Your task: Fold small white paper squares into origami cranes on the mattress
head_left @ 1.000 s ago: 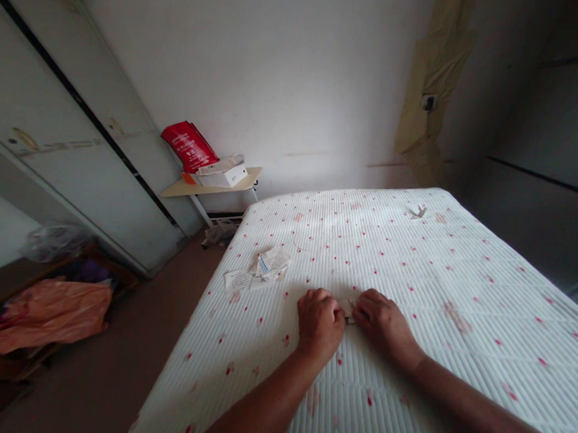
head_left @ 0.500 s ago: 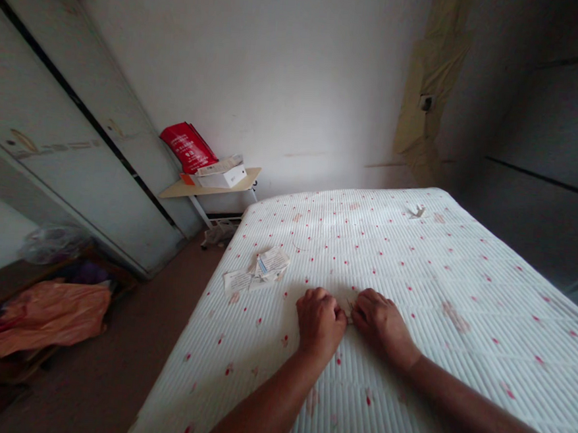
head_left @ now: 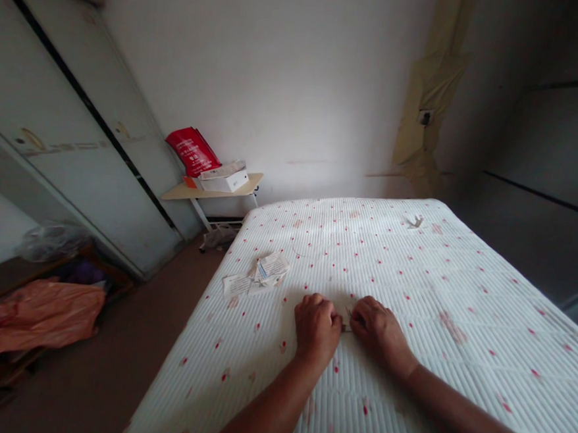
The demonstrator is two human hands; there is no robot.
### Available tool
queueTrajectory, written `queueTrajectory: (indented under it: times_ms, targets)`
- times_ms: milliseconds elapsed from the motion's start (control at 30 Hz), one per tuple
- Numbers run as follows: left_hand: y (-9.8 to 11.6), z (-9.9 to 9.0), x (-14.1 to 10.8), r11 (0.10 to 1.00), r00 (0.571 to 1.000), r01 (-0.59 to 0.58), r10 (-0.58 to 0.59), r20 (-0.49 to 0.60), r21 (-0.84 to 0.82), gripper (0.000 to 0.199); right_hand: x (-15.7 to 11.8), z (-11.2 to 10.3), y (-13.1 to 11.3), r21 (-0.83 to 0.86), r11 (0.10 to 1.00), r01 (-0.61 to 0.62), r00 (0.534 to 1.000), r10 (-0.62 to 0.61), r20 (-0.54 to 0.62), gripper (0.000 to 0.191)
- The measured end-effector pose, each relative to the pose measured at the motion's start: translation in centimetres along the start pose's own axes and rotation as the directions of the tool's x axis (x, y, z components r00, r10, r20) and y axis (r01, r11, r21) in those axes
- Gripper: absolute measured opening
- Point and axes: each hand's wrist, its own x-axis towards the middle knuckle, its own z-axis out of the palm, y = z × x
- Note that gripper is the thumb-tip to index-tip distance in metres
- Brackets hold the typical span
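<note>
Over the bed's quilted white cover (head_left: pixel 346 392), my left hand (head_left: pixel 317 327) and my right hand (head_left: pixel 377 328) are close together, fingers curled and closed. Between them shows a small pale piece of paper (head_left: pixel 347 321) with a thin pointed tip, pinched from both sides. Most of it is hidden by my fingers, so its shape is unclear. Ahead and to the left of my left hand, printed paper scraps (head_left: pixel 270 268) lie in an untidy pile. A small folded paper shape with pointed ends (head_left: pixel 416 221) rests near the far right end of the bed.
Beyond the bed's far left corner, a small table (head_left: pixel 252 183) bears a red bag (head_left: pixel 193 150) and a white box (head_left: pixel 227 180). Grey cabinets (head_left: pixel 91 143) stand along the left. An orange plastic bag (head_left: pixel 39 314) lies on a low wooden unit. A socket (head_left: pixel 425 116) is on the wall.
My hands have drawn slightly apart, and a little more of the paper shows between them. The camera view has tilted up slightly. The scraps and the folded shape stay put.
</note>
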Motion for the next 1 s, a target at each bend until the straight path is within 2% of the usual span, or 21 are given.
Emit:
queueTrajectory:
  times_ms: [167, 367, 533, 700, 867, 1000]
  targets:
    - [-0.3, -0.1, 0.1, 0.999, 1.0, -0.011, 0.011, 0.003, -0.032, 0.009, 0.2, -0.5, 0.2, 0.163, 0.986, -0.043, 0.999, 0.044, -0.005, 0.013]
    - [-0.2, -0.3, 0.1, 1.0, 1.0, -0.001, 0.002, 0.029, -0.019, 0.007, 0.7, -0.2, 1.0, 0.263, 0.953, -0.149, 0.987, 0.16, -0.023, 0.018]
    - [-0.1, -0.2, 0.0, 1.0, 1.0, 0.008, -0.008, 0.018, -0.017, 0.007, 0.7, 0.7, 0.3, 0.158, 0.977, -0.14, 0.981, 0.159, -0.111, 0.02]
    - [-0.2, 0.0, 0.0, 1.0, 1.0, 0.002, -0.001, 0.016, -0.011, 0.007, 0.5, 1.3, -0.8, 0.027, 0.982, -0.188, 0.975, 0.19, -0.113, 0.022]
    - [-0.1, -0.1, 0.0, 1.0, 0.999, 0.014, -0.014, 0.039, 0.005, 0.007, 0.7, 1.2, -0.7, 0.014, 0.98, -0.196, 0.974, 0.197, -0.109, 0.023]
    - [0.0, -0.3, -0.1, 1.0, 0.999, 0.012, -0.012, 0.034, 0.002, 0.007, 0.6, 1.5, -0.3, 0.043, 0.981, -0.19, 0.975, 0.194, -0.11, 0.031]
